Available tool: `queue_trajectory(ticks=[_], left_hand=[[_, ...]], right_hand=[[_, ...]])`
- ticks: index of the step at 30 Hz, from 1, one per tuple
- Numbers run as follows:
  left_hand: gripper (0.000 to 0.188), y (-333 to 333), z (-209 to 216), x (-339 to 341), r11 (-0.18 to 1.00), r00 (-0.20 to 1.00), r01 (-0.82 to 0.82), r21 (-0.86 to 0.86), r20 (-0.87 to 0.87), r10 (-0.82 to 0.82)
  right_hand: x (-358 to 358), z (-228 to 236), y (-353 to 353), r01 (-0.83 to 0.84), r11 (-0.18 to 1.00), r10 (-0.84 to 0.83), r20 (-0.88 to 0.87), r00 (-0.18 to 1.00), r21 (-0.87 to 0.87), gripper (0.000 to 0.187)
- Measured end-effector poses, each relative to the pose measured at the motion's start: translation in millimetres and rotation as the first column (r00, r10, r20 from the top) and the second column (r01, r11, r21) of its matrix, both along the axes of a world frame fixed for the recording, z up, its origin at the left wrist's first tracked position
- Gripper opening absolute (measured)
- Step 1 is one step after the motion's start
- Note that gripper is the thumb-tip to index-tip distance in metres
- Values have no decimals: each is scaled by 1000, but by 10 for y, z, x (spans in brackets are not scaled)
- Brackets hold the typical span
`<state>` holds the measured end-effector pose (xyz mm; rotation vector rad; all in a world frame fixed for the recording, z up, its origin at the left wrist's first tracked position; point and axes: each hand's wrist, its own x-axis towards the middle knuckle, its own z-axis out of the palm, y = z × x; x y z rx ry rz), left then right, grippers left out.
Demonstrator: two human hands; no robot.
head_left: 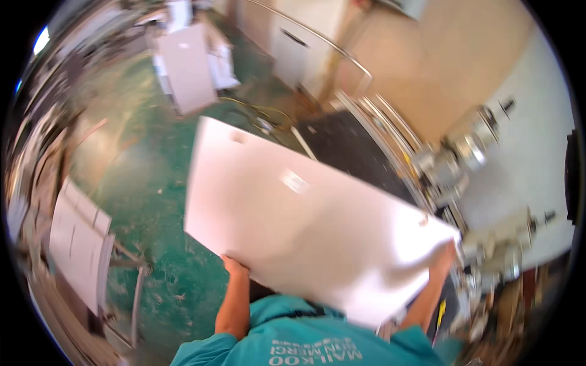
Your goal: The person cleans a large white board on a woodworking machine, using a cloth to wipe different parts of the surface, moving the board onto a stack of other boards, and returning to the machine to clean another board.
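Panel, smooth, white and straight-edged, is held in the grip of left hand and right hand.

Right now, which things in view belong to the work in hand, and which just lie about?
In hand: large white rectangular panel; left hand and right hand at its edges.
Lying about: stacked flat white boards, far left; thin yellow cable.

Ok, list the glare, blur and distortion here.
Head view: white glare washes over the pale rectangular panel near the bare right hand; head view: silver metal machine parts at right look smeared; head view: fisheye curvature, corners black.
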<state>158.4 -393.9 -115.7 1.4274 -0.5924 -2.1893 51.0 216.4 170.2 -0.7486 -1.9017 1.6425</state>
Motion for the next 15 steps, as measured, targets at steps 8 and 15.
queue_trajectory(ticks=[8, 15], left_hand=[[63, -1915, 597, -600, 994, 973, -79, 81, -211, 94], [59, -3804, 788, -1435, 979, 961, -204, 31, -185, 206]], right_hand=[[-992, 465, -2100, -17, 999, 20, -78, 997, 32, 64], [-2719, -30, -4069, -161, 979, 149, -104, 983, -122, 75]])
